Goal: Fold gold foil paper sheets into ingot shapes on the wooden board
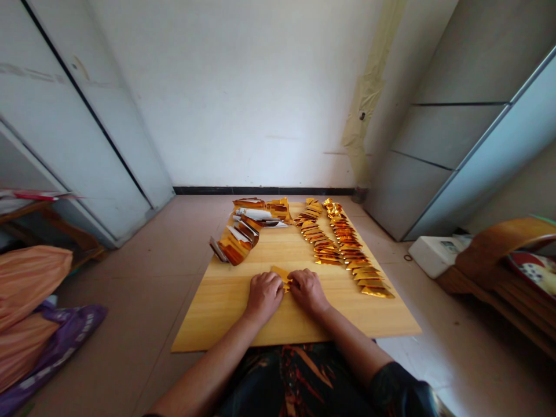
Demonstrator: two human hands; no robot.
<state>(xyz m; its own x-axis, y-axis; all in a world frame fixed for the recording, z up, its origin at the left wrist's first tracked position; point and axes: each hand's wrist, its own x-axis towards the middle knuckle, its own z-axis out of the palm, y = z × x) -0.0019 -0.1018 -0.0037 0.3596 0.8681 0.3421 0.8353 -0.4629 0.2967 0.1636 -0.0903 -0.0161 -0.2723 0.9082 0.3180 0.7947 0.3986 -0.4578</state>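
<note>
We record a curled stack of gold foil sheets [234, 243] on the pale wood-grain board [217, 318]. At centre, the left hand [264, 296] and right hand [307, 291] meet, fingers closed on a small gold foil piece [282, 277] between them; its folds are apparently hidden by the fingers. Rightward, folded foil triangles [347, 249] overlap in rows. The board lies on a tiled floor [130, 289].
</note>
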